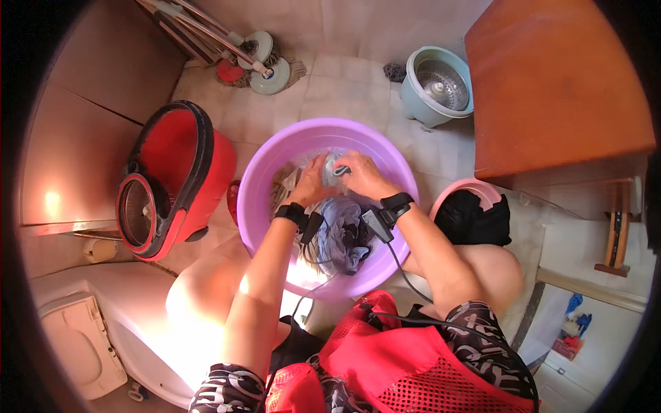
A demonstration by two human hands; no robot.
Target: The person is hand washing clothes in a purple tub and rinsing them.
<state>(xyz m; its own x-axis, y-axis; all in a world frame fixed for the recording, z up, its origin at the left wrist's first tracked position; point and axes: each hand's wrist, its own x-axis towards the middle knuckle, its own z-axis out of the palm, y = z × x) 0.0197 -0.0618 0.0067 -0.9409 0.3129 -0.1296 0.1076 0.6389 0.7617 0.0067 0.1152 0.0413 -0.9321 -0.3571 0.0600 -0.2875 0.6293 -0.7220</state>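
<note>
A purple plastic basin point(330, 126) stands on the floor between my knees, with soapy water and wet clothes in it. My right hand point(361, 173) is closed around a folded edge of light grey cloth point(330, 168) with a dark stripe, near the far part of the basin. Just left of it, my left hand point(312, 183) lies palm down against the same cloth, fingers extended. Nearer to me, a blue garment point(343, 232) is bunched up in the basin, with beige cloth point(281, 186) at its left. Black straps with small devices circle both wrists.
A red mop bucket point(219, 170) stands at left, a pale blue spin bucket point(413, 100) at back right. Mops point(271, 75) lean at the back left. Right of the basin, black cloth point(477, 219) hangs over a pink tub point(480, 188), below an orange-brown cabinet point(557, 93).
</note>
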